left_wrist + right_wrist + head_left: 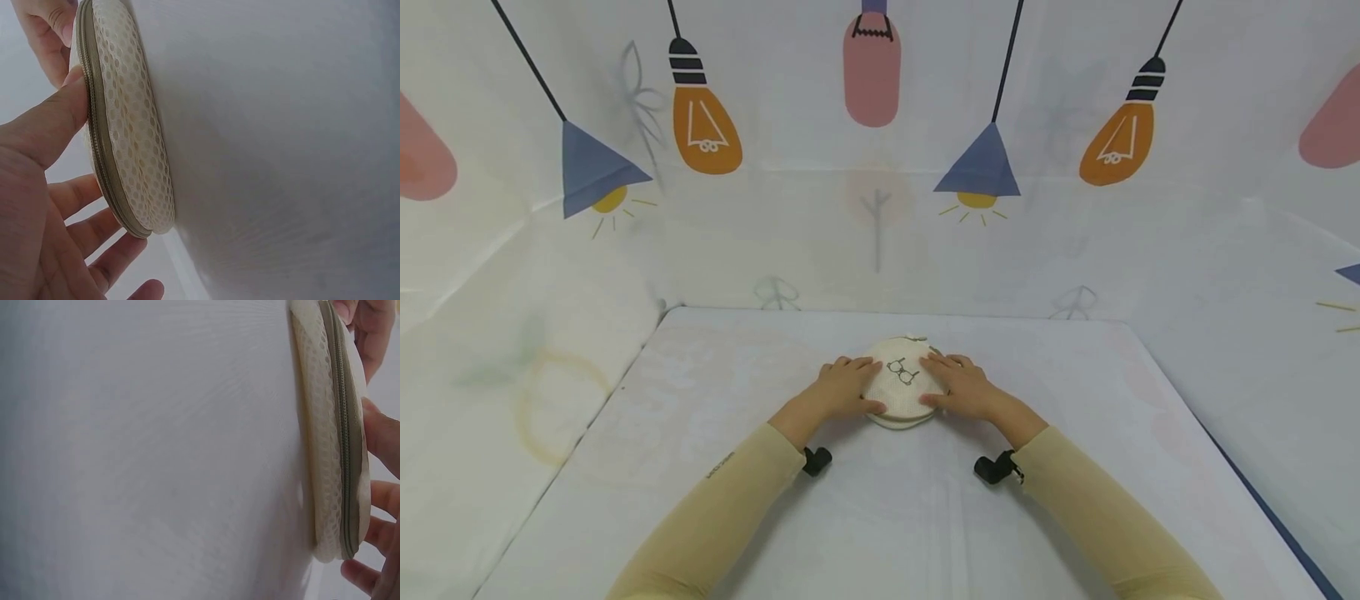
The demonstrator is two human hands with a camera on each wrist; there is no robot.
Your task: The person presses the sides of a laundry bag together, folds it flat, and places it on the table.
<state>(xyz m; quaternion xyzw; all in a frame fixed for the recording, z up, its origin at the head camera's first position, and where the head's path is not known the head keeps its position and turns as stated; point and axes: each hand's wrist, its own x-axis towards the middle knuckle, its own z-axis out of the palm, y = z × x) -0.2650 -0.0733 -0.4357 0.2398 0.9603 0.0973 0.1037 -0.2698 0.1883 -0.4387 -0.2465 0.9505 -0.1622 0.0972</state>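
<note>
A round cream zippered pouch [901, 385] lies flat on the white table, with a pair of glasses drawn on its top. Its mesh side wall [134, 125] and the olive zipper [344, 437] running round it show in the wrist views; the zipper looks closed along the visible stretch. From the left, my left hand [844, 387] rests on the pouch's edge, thumb towards the near side and fingers spread over the far side. My right hand [964, 387] mirrors it on the opposite edge. Both hands touch the rim with fairly straight fingers, not curled round it.
The white table [880, 517] stretches around the pouch, its far edge meeting a pale hanging sheet [805, 225] printed with lamps and bulbs. More sheeting hangs at both sides. A small black wrist camera [995, 469] sits under the right sleeve, another [817, 461] under the left.
</note>
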